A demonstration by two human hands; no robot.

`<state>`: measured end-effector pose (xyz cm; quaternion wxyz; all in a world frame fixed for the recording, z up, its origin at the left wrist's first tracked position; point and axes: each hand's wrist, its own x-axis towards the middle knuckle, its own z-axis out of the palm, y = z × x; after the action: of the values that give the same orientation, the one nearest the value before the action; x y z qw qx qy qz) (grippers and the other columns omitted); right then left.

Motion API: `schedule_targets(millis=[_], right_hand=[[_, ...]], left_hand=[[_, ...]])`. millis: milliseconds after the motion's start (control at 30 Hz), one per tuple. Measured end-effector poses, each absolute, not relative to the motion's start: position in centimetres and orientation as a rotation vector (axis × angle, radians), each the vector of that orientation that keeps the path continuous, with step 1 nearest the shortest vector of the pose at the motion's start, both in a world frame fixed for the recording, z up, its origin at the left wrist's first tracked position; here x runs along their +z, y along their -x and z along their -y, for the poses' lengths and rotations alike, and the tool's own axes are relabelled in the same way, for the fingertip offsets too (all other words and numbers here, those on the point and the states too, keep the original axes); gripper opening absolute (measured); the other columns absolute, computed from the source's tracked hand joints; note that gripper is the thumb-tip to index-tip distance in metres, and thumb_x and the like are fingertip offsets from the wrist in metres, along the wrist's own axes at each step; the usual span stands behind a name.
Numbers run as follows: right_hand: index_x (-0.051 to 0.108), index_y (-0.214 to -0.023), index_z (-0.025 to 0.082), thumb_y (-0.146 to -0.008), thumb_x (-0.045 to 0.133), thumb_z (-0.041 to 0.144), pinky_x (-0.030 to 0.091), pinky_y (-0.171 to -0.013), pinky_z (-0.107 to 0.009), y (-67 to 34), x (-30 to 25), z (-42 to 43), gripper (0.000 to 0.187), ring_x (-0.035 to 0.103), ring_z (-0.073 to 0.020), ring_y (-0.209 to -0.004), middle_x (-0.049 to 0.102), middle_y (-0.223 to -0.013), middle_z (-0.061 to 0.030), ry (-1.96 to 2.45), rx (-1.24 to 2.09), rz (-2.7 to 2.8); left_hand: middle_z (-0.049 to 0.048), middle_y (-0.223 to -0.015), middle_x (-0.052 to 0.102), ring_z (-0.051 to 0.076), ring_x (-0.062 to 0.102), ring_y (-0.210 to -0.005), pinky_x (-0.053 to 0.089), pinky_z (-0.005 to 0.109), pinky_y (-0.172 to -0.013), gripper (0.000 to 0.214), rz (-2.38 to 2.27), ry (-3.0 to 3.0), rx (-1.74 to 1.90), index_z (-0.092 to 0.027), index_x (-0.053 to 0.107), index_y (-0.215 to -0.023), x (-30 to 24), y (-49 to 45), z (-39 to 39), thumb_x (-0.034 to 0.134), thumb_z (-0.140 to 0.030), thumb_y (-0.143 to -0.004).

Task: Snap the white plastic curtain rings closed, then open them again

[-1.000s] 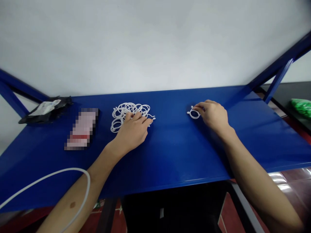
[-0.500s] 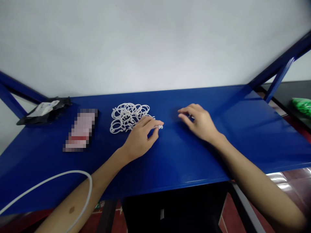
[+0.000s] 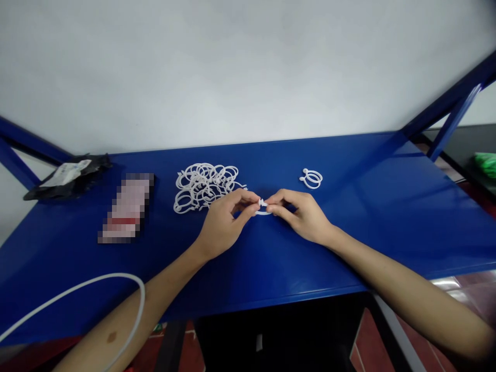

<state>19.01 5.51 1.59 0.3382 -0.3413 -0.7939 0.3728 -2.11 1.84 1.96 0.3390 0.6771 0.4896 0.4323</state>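
A white plastic curtain ring (image 3: 264,213) is pinched between my hands just above the blue table. My left hand (image 3: 227,219) grips one side near its small knobbed end, thumb and forefinger closed. From the other side my right hand (image 3: 304,214) also has thumb and fingers closed on it. The fingers hide part of the ring. Just beyond my left hand lies a tangled pile of similar white rings (image 3: 199,178). Beyond my right hand are a couple of overlapping rings (image 3: 312,180) with small round ends.
The blue table (image 3: 271,263) meets a pale wall (image 3: 248,72) at the back. To the left lie a pixelated flat object (image 3: 129,204) and a black plastic package (image 3: 73,173) with a white label. A white cable (image 3: 96,277) loops over my left forearm. Blue frame bars rise at both sides.
My right hand has moved left and toward me, closing on the ring in my left hand. The couple of rings where it hovered now show on the table.
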Motion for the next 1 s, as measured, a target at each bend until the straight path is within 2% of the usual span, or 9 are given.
schedule_targets(millis=[200, 367, 433, 500, 600, 700, 833, 1000], right_hand=[[0.067, -0.095, 0.020, -0.102, 0.054, 0.029, 0.053, -0.076, -0.030, -19.0, 1.4, -5.1, 0.017, 0.068, -0.0164, -0.084, 0.072, -0.092, -0.0049, 0.737, 0.843, 2.160], [0.064, -0.095, 0.019, -0.105, 0.045, 0.032, 0.051, -0.070, -0.030, -19.2, 1.2, -4.6, 0.025, 0.063, -0.0167, -0.076, 0.067, -0.086, -0.0057, 0.707, 0.689, 2.317], [0.064, -0.096, 0.020, -0.105, 0.046, 0.034, 0.051, -0.071, -0.030, -18.9, 1.1, -4.6, 0.025, 0.063, -0.0169, -0.077, 0.068, -0.086, -0.0056, 0.728, 0.672, 2.340], [0.064, -0.098, 0.021, -0.104, 0.049, 0.035, 0.051, -0.072, -0.030, -18.7, 1.2, -4.8, 0.021, 0.065, -0.0172, -0.078, 0.069, -0.088, -0.0051, 0.777, 0.667, 2.304], [0.066, -0.098, 0.021, -0.102, 0.054, 0.033, 0.051, -0.075, -0.032, -19.1, 1.4, -6.0, 0.018, 0.066, -0.0188, -0.082, 0.071, -0.094, -0.0068, 0.919, 0.547, 2.198], [0.069, -0.095, 0.020, -0.099, 0.056, 0.033, 0.051, -0.076, -0.036, -20.9, 1.8, -8.1, 0.019, 0.066, -0.0217, -0.082, 0.072, -0.095, -0.0095, 1.158, 0.325, 2.071], [0.075, -0.092, 0.019, -0.097, 0.056, 0.034, 0.049, -0.074, -0.037, -24.3, 2.3, -11.0, 0.025, 0.067, -0.0232, -0.078, 0.074, -0.090, -0.0106, 1.542, 0.148, 1.954], [0.075, -0.097, 0.020, -0.090, 0.063, 0.035, 0.047, -0.069, -0.034, -26.2, 2.6, -12.0, 0.020, 0.070, -0.0238, -0.079, 0.078, -0.090, -0.0075, 1.848, 0.222, 1.965]], left_hand=[[-0.0007, -0.083, 0.074, 0.013, 0.070, -0.074, 0.057, 0.025, -0.069, 0.007, -1.329, -1.983, 1.195, -0.022, 0.066, -0.086, 1.1, 1.7, -1.3, 0.064, -0.020, -0.092], [-0.0005, -0.082, 0.073, 0.012, 0.070, -0.076, 0.057, 0.025, -0.073, 0.016, -1.226, -2.241, 1.261, -0.021, 0.065, -0.086, 0.5, 1.5, -1.0, 0.056, -0.014, -0.096], [0.0001, -0.084, 0.073, 0.012, 0.070, -0.077, 0.057, 0.025, -0.074, 0.017, -1.193, -2.342, 1.225, -0.021, 0.065, -0.088, 0.5, 1.8, -1.4, 0.054, -0.014, -0.098], [0.0021, -0.091, 0.073, 0.015, 0.069, -0.085, 0.057, 0.029, -0.082, 0.013, -1.177, -2.471, 1.187, -0.022, 0.066, -0.096, 0.5, 2.3, -2.0, 0.054, -0.016, -0.099], [0.0081, -0.105, 0.072, 0.023, 0.065, -0.102, 0.053, 0.041, -0.096, 0.016, -1.315, -2.658, 1.073, -0.019, 0.066, -0.111, 0.6, 3.2, -3.1, 0.057, -0.022, -0.098], [0.0123, -0.109, 0.068, 0.030, 0.059, -0.105, 0.049, 0.048, -0.096, 0.022, -1.569, -2.714, 0.886, -0.017, 0.067, -0.114, 0.5, 4.0, -3.8, 0.059, -0.028, -0.096], [0.0107, -0.104, 0.064, 0.030, 0.056, -0.100, 0.048, 0.047, -0.092, 0.014, -1.679, -2.706, 0.779, -0.018, 0.068, -0.102, 0.0, 4.6, -4.3, 0.062, -0.028, -0.094], [0.0090, -0.099, 0.064, 0.029, 0.054, -0.097, 0.047, 0.045, -0.088, 0.008, -1.712, -2.708, 0.732, -0.019, 0.067, -0.098, -0.3, 4.7, -4.5, 0.062, -0.023, -0.092]])
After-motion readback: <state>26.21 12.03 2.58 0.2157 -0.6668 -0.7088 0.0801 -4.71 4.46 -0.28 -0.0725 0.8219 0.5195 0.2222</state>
